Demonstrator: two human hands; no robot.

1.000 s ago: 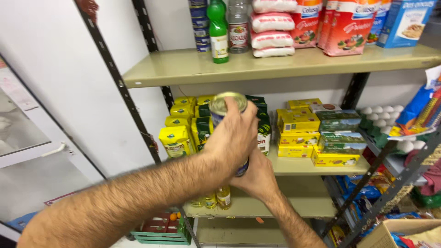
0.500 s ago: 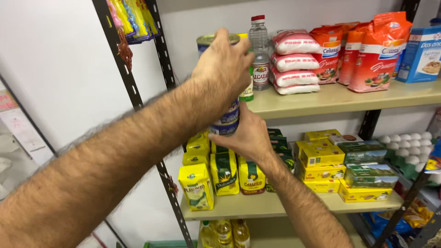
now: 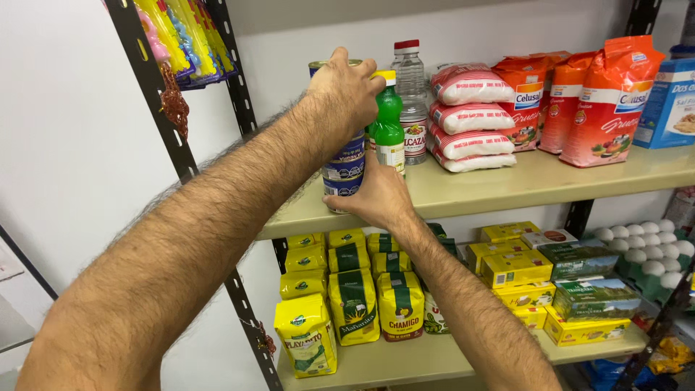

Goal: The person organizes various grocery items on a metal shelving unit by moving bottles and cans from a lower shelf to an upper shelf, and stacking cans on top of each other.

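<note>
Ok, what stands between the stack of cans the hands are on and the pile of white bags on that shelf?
In the head view, between the stack of cans and the white bags stand a green bottle and, behind it, a clear bottle.

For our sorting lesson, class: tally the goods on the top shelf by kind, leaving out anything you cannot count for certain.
Green bottle: 1
Clear bottle with red cap: 1
White bags, stacked: 4
Orange-red bags: 3
Blue box: 1
Stacked cans: partly hidden by the hands, not counted
Total: 10
</note>
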